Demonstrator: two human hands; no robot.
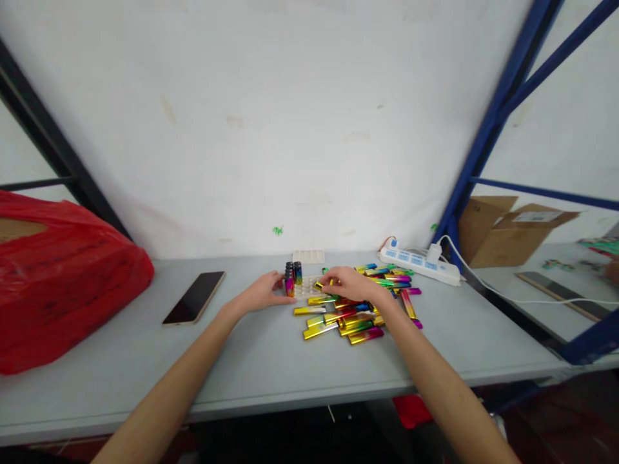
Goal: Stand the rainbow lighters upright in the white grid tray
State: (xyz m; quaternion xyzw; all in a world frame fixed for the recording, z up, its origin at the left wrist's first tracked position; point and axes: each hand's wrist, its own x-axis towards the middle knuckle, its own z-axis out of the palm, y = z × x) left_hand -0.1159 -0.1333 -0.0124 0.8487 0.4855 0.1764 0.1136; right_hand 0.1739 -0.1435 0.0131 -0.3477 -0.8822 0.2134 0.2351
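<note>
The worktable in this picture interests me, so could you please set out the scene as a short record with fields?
Left hand: at the tray's left end, beside the standing pieces; grip unclear
Right hand: holds a shiny piece by the tray
Tray: white, between the hands
Loose pieces: many colours, heaped around the right hand
Second tray: near the wall
Phone: flat, left of the left hand
Red bag: far left
Power strip: right, near the wall

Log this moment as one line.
left hand: at upright shiny multicoloured tubes | right hand: holding shiny gold tube at white gridded tray | beside tray: loose metallic multicoloured tubes
</note>
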